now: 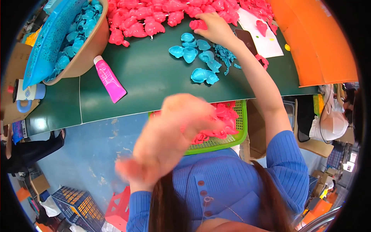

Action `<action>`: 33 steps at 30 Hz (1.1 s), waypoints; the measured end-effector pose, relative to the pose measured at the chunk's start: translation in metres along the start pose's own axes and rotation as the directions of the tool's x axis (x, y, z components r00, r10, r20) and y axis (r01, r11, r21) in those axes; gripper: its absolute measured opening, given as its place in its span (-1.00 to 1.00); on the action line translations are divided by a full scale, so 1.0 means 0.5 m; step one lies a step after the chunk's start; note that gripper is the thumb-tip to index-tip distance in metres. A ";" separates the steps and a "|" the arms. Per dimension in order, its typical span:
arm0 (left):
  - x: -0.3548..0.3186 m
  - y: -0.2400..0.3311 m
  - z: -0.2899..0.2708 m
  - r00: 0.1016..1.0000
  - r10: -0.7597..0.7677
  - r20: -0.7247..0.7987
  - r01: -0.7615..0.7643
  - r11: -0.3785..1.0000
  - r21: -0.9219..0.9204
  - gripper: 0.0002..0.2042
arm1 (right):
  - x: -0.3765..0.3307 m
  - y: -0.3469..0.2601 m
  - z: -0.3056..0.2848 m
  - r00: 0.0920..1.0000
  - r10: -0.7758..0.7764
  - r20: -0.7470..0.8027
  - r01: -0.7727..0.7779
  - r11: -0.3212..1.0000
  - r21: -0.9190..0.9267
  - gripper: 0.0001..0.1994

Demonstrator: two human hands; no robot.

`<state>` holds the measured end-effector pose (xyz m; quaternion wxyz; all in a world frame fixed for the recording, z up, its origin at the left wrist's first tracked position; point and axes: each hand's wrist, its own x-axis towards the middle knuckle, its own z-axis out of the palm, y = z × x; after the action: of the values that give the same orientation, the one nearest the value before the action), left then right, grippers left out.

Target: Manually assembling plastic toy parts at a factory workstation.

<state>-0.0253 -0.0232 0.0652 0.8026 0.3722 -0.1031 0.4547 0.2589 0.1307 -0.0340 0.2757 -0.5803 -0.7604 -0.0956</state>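
Fingers [201, 17] of the right hand [214, 27] are curled down on a pink plastic piece [196, 24] at the near edge of the pink pile [154, 15], far side of the dark green desk [154, 77]; grip looks closed on it, thumb side hidden. Right arm stretches out straight from the blue ribbed sleeve [288, 154] across the desk.

Left hand [170, 131] is raised close to the camera, badly motion-blurred, so can't tell if its fingers are apart or together, or if it holds anything. It sits in front of the green mesh basket [241, 123], which is at the desk's near edge and holds more pink pieces [222, 116].

Head view, rest: a scatter of blue plastic pieces [199, 58] lies just near of the right hand, w/ a small heap of blue offcuts [224, 54] beside the wrist. Dark phone [245, 38] lies under/beside the forearm, next to a white sheet [262, 40]. Pink tube w/ white cap [108, 79] lies flat on the desk, left of centre, well apart from both hands. Tan bowl [91, 50] at upper left is full of blue pieces, w/ a blue mesh tray [50, 38] leaning over it. Orange bin [317, 42] stands at the desk's right end. White-and-blue mug [27, 94] is at far left.
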 end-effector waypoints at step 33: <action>0.132 -0.206 -0.115 0.864 -0.369 -0.344 0.487 0.785 0.382 -0.62 | -0.132 0.258 -0.209 0.895 0.417 -0.155 -0.406 0.908 0.098 -0.52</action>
<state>0.0850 0.0278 0.0063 0.7812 0.5030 0.1964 0.3134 0.4235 0.0672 -0.0048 0.3726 -0.7085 -0.5962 -0.0611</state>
